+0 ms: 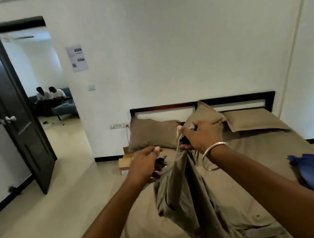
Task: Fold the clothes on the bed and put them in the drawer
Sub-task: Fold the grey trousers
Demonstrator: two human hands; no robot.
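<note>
Gripping the olive-brown cotton trousers [179, 189] at the waistband, our right hand [199, 136] and left hand [145, 164] raised them so the legs hung straight for folding.

The trousers [179, 189] and sheet [251, 167] are matt khaki cloth. The bangle [212, 155] is shiny metal. The door [12, 105] is glossy dark wood.
</note>
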